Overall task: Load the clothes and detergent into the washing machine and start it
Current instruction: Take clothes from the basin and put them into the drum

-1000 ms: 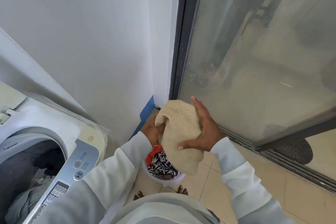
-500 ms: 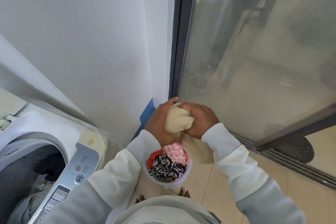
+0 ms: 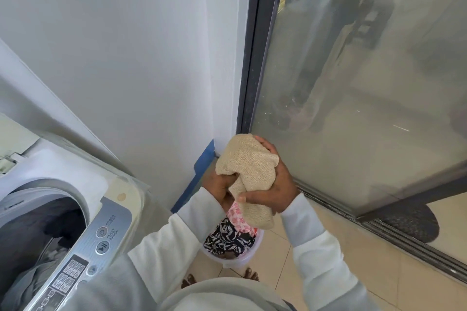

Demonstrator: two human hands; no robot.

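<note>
A beige knitted cloth (image 3: 249,159) is bunched up above a small pale laundry bucket (image 3: 242,261) on the floor. My left hand (image 3: 221,188) grips its lower left fold. My right hand (image 3: 276,182) wraps around its right side. The bucket holds a black-and-white patterned garment (image 3: 227,237) and a pink checked one (image 3: 236,217). At the lower left, the top-loading washing machine (image 3: 75,179) stands with its lid up, and grey clothes (image 3: 27,283) lie in the drum. Its control panel (image 3: 83,252) shows power and start/pause buttons.
A white wall (image 3: 126,58) rises behind the machine. A dark-framed glass sliding door (image 3: 353,83) with a floor track fills the right side. A blue strip (image 3: 199,174) runs along the wall base. My bare toes (image 3: 188,281) rest on beige tiles beside the bucket.
Both hands have gathered the beige cloth into a tighter bundle and lifted it above the bucket. The pink checked garment beneath it has come into view.
</note>
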